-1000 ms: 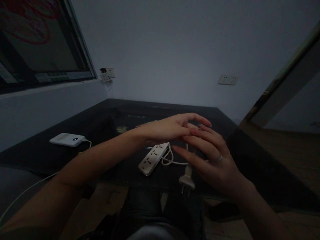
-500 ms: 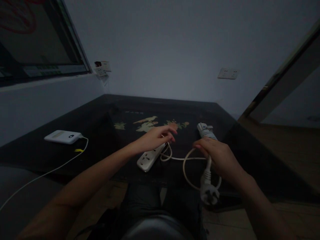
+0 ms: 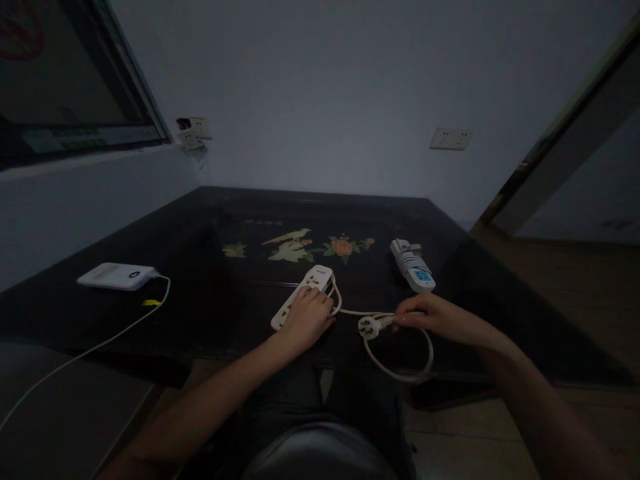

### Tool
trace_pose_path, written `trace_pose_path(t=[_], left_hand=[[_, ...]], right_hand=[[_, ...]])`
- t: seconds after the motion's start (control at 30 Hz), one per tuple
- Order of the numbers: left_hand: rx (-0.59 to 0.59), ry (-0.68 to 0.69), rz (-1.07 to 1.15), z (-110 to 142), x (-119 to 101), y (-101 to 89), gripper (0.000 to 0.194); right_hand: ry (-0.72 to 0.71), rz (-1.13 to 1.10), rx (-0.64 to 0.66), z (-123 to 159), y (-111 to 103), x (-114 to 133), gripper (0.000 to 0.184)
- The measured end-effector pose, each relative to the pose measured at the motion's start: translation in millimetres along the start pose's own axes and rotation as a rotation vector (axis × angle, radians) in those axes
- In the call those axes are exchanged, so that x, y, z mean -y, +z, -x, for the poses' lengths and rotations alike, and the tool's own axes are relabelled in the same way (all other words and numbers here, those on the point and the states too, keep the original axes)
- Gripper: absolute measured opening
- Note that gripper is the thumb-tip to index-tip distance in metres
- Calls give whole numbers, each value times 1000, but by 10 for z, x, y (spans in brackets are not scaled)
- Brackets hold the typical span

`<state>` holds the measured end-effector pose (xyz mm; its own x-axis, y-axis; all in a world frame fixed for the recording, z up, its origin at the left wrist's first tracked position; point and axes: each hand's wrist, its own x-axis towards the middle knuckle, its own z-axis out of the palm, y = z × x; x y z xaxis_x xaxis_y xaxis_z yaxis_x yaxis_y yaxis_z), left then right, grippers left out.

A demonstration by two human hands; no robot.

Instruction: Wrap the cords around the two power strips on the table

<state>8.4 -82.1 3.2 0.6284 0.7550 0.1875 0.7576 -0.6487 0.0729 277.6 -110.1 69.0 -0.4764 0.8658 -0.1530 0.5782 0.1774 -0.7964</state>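
Note:
A white power strip point(image 3: 321, 273) lies at a slant near the table's front edge. My left hand point(image 3: 309, 316) is closed over its near half, hiding some of the sockets. From its far end runs a white cord point(image 3: 407, 379), which bends in a small loop beside the strip and a larger one to the right. My right hand point(image 3: 431, 311) pinches the cord just behind the plug point(image 3: 369, 327), whose prongs point left toward me. Beyond that hand lies a second white power strip point(image 3: 421, 277) with its cord wound around it; neither hand touches it.
A white power bank point(image 3: 117, 276) with a thin cable point(image 3: 100, 347) sits at the left of the dark table point(image 3: 200, 233), near a yellow tag point(image 3: 151, 303). Wall sockets point(image 3: 451, 139) are mounted behind. A window point(image 3: 75, 67) is at the upper left.
My left hand has come down from above the power strip onto it. My right hand has turned the plug from hanging downward to lying leftward, uncovering the wrapped strip.

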Motion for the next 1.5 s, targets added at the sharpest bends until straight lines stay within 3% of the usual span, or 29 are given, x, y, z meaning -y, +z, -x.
trace_pose_path(t=[0.17,0.37,0.53,0.8,0.93,1.13,1.37,1.5], left_hand=[[-8,25,90,-26,57,35,12],[11,-18,181,-16,97,-33,14],[-41,-34,296,-3,169,-44,17],[-132,-86,447,1,234,19,16],[-154,-101,456,1,209,3,12],[-160,-30,441,20,200,-13,12],[-234,50,471,59,232,-43,22],[-225,24,584,37,315,14,38]], right_hand=[[20,98,-44,-27,138,-87,39],[80,455,-293,-181,414,-83,30],[152,606,-373,-288,678,1,33],[12,365,-520,-497,961,-241,27],[-29,200,-531,-626,1050,-375,23],[-68,139,-522,-777,1078,-387,20],[-138,-154,-474,-849,1062,-484,18],[-129,-202,-490,-909,1089,-512,16]])
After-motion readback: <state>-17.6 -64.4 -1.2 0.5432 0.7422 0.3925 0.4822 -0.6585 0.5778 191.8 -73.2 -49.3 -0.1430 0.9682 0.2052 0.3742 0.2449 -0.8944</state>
